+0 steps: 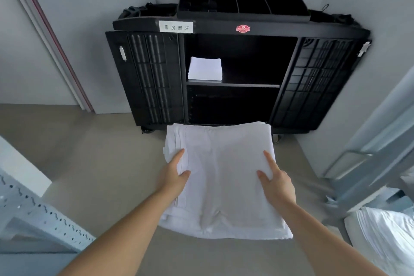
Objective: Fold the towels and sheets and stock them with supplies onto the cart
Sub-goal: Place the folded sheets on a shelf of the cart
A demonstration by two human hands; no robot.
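A large folded white sheet (224,175) is held flat in the air in front of a black housekeeping cart (257,29). My left hand (173,175) grips the sheet's left edge, thumb on top. On the right side my right hand (276,182) holds it the same way, thumb and forefinger lying on the cloth. The cart's doors stand open. A small stack of folded white towels (205,69) sits at the left of its upper shelf (246,85). The lower compartment (230,105) is dark and I see nothing in it.
A black divided caddy (242,4) sits on the cart's top. A pale metal rack (33,208) stands at the lower left. White bedding (385,231) lies at the lower right beside a grey metal frame (369,157). The cart backs against a grey wall.
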